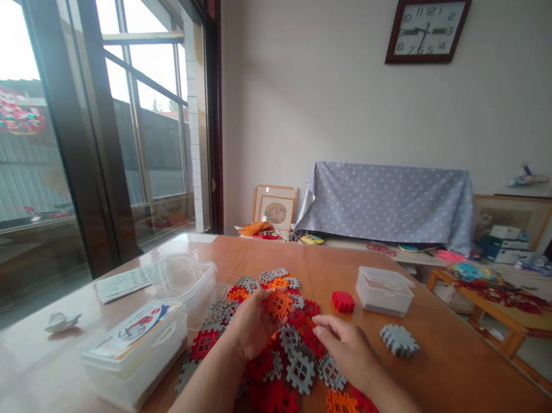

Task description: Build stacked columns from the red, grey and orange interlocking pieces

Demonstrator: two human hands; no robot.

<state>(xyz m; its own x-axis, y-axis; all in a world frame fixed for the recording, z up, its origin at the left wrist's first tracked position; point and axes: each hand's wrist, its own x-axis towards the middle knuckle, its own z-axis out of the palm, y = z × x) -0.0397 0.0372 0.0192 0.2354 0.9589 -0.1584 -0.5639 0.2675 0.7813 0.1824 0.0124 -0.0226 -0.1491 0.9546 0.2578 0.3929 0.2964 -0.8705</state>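
A heap of flat waffle-grid tiles (285, 352) in red, grey and orange lies on the wooden table (459, 383) before me. My left hand (249, 325) is closed on an orange tile (279, 303), held just above the heap. My right hand (347, 349) lies over the right side of the heap, fingers stretched toward the red tiles, palm down. A small red block of tiles (343, 301) stands apart behind the heap. A grey stack of tiles (399, 339) lies to the right of my right hand.
A clear lidded box (135, 353) with a printed label sits at front left, an open clear tub (184, 276) behind it. A white lidded container (384, 290) stands at the back right. A paper sheet (122, 282) and a small white object (61, 322) lie left.
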